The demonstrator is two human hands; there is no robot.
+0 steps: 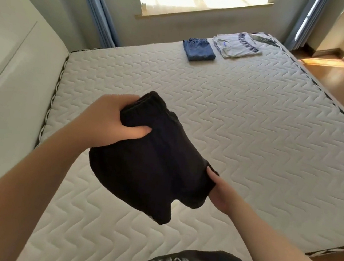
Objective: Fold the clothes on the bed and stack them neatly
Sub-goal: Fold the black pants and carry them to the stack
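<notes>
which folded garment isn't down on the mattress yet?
The black garment: left hand and right hand hold it above the mattress. The blue denim piece and white printed shirts lie at the far end.

A folded black garment is hanging above the bed, its lower edge drooping. Folded blue denim shorts and a stack of folded white printed shirts are lying side by side at the bed's far end.

One black folded garment, one folded denim piece, one stack of pale shirts, two hands
</notes>
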